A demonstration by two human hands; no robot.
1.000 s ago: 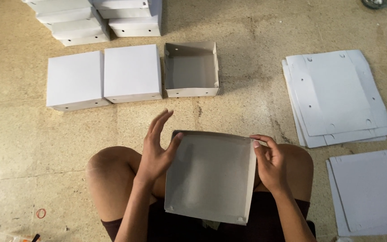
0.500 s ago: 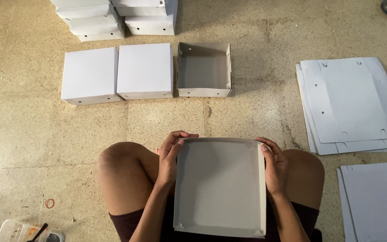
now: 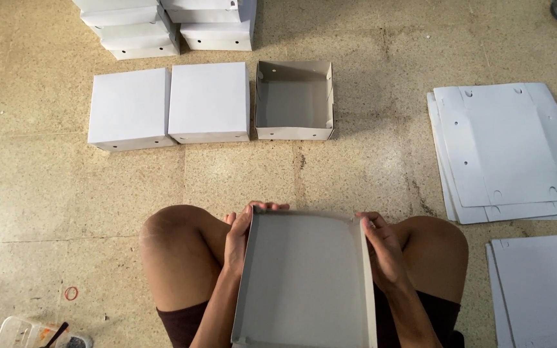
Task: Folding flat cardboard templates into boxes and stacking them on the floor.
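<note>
Over the lap: grey cardboard tray point(image 3: 304, 280), open side up, held between the knees of a person seated on the floor.
Left hand point(image 3: 240, 240): clamped on the tray's left wall, fingers curled over the far left corner.
Right hand point(image 3: 381, 248): pressed flat along the tray's right wall, fingers closed against it (thumb hidden behind the wall).
Tray shape: side walls folded up, far rim slightly blurred, near end cut off by the picture's lower edge.
Straight ahead on the floor: open grey box point(image 3: 294, 100), walls standing, nothing inside.
Just left of it: two closed white boxes, one point(image 3: 209, 102) touching the open box, the other point(image 3: 130, 108) touching that one, all three in a row.
Further back: stack of white boxes point(image 3: 169, 26), reaching the top edge.
Right side: pile of flat white cardboard sheets point(image 3: 507, 151) with small punched holes, well apart from the tray.
Lower right: second pile of flat sheets point(image 3: 539, 287), near the right knee.
Lower left: red rubber band point(image 3: 71, 293) on the speckled floor point(image 3: 46, 200), and a clear plastic tub point(image 3: 24, 332) at the corner (contents unclear).
</note>
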